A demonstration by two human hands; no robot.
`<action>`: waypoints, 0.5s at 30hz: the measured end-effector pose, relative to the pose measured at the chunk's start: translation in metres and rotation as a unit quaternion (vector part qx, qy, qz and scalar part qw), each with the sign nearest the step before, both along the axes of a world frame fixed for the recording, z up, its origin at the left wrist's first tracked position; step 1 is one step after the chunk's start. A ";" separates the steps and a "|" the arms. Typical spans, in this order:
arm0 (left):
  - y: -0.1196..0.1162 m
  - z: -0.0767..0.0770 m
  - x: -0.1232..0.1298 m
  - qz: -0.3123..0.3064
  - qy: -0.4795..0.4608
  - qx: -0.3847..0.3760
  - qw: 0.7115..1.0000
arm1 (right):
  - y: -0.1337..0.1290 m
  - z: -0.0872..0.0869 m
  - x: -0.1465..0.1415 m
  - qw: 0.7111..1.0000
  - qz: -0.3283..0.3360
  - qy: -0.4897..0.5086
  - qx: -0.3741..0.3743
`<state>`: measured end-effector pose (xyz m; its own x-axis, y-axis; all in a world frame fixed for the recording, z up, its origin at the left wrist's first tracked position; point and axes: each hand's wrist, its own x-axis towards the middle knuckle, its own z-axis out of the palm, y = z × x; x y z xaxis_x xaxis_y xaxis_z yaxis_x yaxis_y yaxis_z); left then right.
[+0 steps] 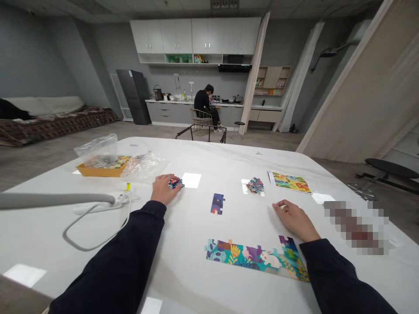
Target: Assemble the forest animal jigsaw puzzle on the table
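Observation:
My left hand (pixel 164 189) is closed over a small pile of puzzle pieces (pixel 176 183), its fingers curled against them and hiding part of the pile. My right hand (pixel 296 219) hovers above the table on the right, fingers curled together with nothing visible in them. Near its wrist lies a joined strip of puzzle pieces (pixel 244 257) with a white rabbit and plants, its right end partly behind my sleeve. Between the hands sits a dark blue joined bit of puzzle (pixel 217 204). Farther back is a second heap of puzzle pieces (pixel 255 185).
A yellow box (pixel 100 171) with plastic wrap stands at the back left. A power strip (pixel 98 207) and white cable lie left of my arm. A colourful picture card (pixel 290 182) rests at the back right. A person (pixel 204 104) sits at the far counter.

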<state>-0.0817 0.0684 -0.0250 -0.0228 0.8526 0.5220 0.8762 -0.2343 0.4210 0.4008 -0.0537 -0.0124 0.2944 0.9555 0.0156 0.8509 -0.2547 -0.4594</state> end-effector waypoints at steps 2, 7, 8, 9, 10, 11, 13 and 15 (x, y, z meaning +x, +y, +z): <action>-0.001 0.000 0.001 -0.003 0.000 0.006 1.000 | 0.000 -0.001 0.002 1.000 0.002 0.000 -0.001; -0.002 -0.001 0.000 0.005 -0.011 -0.008 1.000 | 0.002 -0.002 0.004 1.000 0.000 0.006 -0.016; -0.003 -0.001 0.000 0.012 -0.017 -0.013 1.000 | 0.002 -0.002 0.004 1.000 -0.002 0.006 -0.019; -0.003 -0.001 0.000 0.018 -0.024 -0.017 0.999 | 0.002 -0.002 0.005 1.000 -0.003 0.006 -0.020; -0.004 0.000 0.000 0.023 -0.030 -0.021 0.999 | 0.003 -0.002 0.005 1.000 -0.005 0.005 -0.021; -0.004 0.001 0.000 0.026 -0.035 -0.025 0.999 | 0.003 -0.003 0.005 1.000 -0.006 0.004 -0.021; -0.007 0.004 0.001 0.028 -0.039 -0.033 0.998 | 0.003 -0.004 0.005 1.000 -0.007 0.003 -0.017; -0.010 0.007 0.002 0.024 -0.037 -0.037 0.998 | 0.003 -0.004 0.006 1.000 -0.004 0.001 -0.011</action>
